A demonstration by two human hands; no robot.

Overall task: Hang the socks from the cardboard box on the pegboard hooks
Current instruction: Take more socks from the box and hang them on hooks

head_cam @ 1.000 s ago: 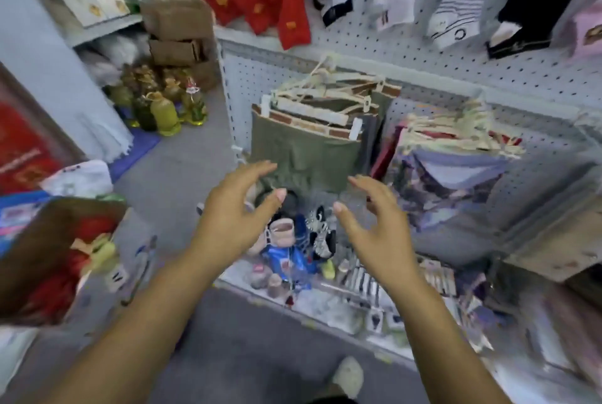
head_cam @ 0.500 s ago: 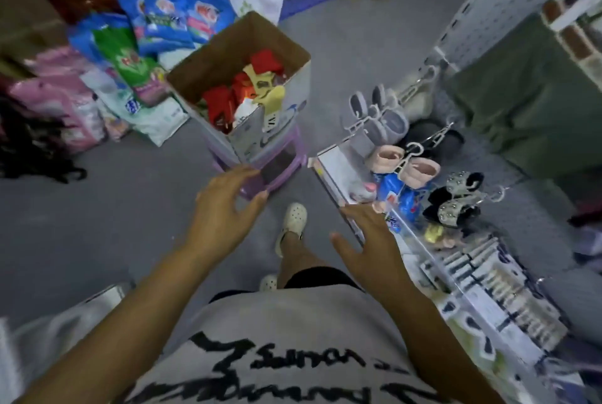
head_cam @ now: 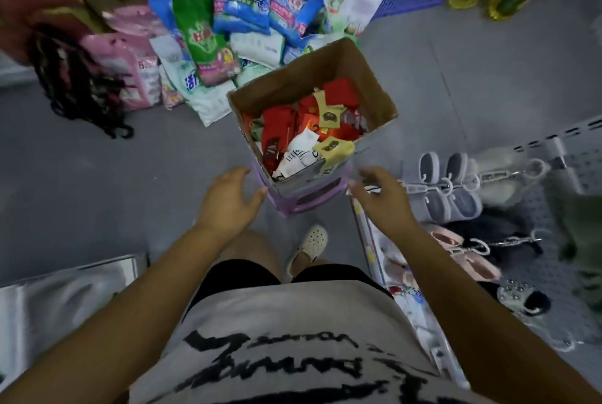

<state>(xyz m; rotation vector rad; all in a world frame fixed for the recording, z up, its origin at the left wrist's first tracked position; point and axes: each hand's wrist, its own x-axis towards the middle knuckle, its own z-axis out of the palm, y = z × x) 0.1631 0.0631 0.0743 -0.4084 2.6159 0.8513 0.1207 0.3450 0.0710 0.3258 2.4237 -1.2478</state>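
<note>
Swung down and nearer to the cardboard box [head_cam: 325, 71] since half a second ago, seen from the head. With left hand [head_cam: 228, 201] and right hand [head_cam: 381, 198] either side of its near corner, each grip wide, empty, touching nothing; socks [head_cam: 303, 130] heaped inside, box atop a purple stool [head_cam: 306, 200]. Fetching step, most likely: next, reach in, pinch one carded pair, turn back right toward the pegboard [head_cam: 586, 162].

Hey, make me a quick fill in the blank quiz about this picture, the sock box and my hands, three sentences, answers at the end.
1. The cardboard box stands on a ____ stool.
2. The left hand and the right hand both hold ____.
3. Most socks inside the box are coloured ____.
Missing words: purple; nothing; red.
</note>
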